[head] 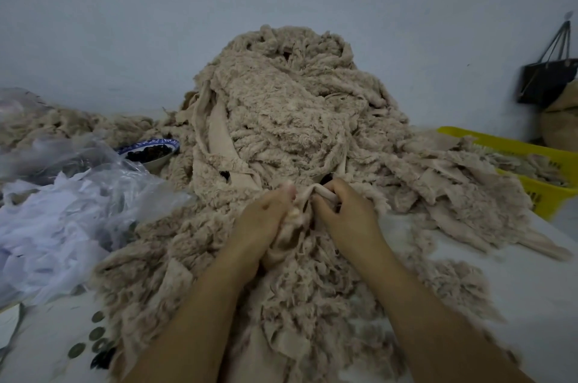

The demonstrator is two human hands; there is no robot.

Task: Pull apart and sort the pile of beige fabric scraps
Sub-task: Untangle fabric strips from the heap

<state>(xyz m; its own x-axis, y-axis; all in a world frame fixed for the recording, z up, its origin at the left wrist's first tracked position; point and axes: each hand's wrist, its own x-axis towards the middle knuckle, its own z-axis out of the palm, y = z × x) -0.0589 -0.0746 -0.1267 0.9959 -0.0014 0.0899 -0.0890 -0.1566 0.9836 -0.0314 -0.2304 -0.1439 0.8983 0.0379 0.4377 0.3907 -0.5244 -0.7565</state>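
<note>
A tall pile of beige fabric scraps rises in the middle of the white table, fluffy on one side and smooth on the other. Looser scraps spread toward me and off to the right. My left hand and my right hand meet at the foot of the pile. Both grip the same beige scrap, fingers curled into it from either side, with its folded edge showing between them.
A yellow plastic basket with scraps stands at the right. Clear plastic bags with white cloth lie at the left, behind them a blue-and-white bowl. Several coins lie at the lower left. A black bag hangs on the wall.
</note>
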